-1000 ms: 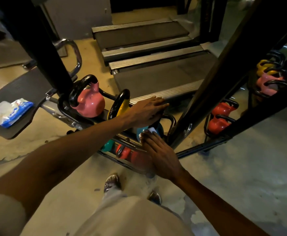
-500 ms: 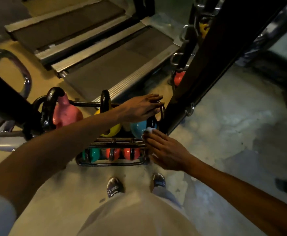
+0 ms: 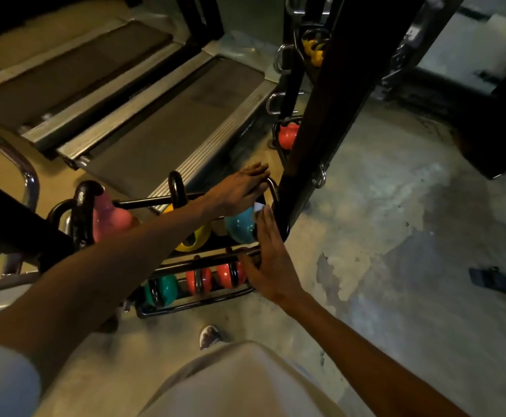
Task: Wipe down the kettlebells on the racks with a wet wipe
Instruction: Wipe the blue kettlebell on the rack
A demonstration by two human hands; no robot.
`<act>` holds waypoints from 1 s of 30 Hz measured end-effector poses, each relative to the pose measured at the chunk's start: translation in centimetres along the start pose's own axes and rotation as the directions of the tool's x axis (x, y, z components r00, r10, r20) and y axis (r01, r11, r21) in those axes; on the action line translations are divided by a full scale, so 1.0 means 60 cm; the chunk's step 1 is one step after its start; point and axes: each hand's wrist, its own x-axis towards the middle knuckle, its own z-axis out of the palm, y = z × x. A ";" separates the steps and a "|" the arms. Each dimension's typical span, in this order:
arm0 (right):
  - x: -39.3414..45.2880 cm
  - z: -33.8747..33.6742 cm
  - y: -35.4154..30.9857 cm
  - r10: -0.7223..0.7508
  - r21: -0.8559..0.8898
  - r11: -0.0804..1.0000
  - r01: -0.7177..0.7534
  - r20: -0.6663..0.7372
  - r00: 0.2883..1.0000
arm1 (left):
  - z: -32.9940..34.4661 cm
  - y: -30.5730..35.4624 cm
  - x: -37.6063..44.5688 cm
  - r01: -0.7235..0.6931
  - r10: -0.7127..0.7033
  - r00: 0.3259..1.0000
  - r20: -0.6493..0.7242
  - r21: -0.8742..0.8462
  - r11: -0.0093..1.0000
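Since half a second ago the right hand [image 3: 271, 260] has slid up the blue kettlebell [image 3: 239, 225], its straight fingers now pressing the white wet wipe [image 3: 258, 207] flat against the bell's upper right side, while the left hand [image 3: 241, 189] has stayed curled over that bell's handle. Nearest, at 6 o'clock, is a shoe [image 3: 209, 337]; beyond it the rack [image 3: 197, 302] carries a teal kettlebell [image 3: 163, 288] and two red ones below, with the yellow kettlebell [image 3: 194, 239] and pink kettlebell [image 3: 110, 219] at 9 o'clock of the blue one. Farther, at 11 o'clock, lies a treadmill [image 3: 167, 121]; the writing on its side rail is too blurred to read.
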 end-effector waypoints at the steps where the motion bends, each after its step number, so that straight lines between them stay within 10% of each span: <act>1: -0.002 0.006 -0.010 0.086 0.163 0.983 -0.080 -0.028 0.996 | -0.007 0.011 -0.002 0.041 -0.040 0.999 0.024 -0.028 0.999; 5: 0.025 -0.023 -0.043 0.436 0.660 0.677 -0.326 -0.002 0.900 | -0.011 0.026 -0.006 0.053 -0.051 0.997 0.057 -0.030 0.998; 10: 0.035 -0.059 -0.056 0.514 0.854 0.362 -0.373 0.150 0.844 | 0.004 0.024 -0.008 0.075 -0.075 0.997 0.030 0.005 0.997; 20: 0.025 -0.011 -0.102 0.609 0.808 0.482 -0.339 -0.031 0.792 | -0.001 -0.014 -0.007 -0.110 0.109 0.994 0.019 0.051 0.993; 22: 0.015 0.029 -0.099 0.581 0.615 0.690 -0.381 -0.159 0.798 | -0.003 -0.032 -0.003 -0.186 0.184 0.982 0.041 0.055 0.981; 25: 0.008 0.072 -0.091 0.340 -0.111 0.920 -0.375 -0.246 0.908 | -0.013 -0.049 0.008 -0.273 0.271 0.958 0.092 0.008 0.962; 30: -0.006 0.078 -0.065 0.167 -0.781 0.602 -0.169 -0.084 0.982 | -0.029 -0.067 0.024 -0.398 0.397 0.912 0.098 -0.011 0.917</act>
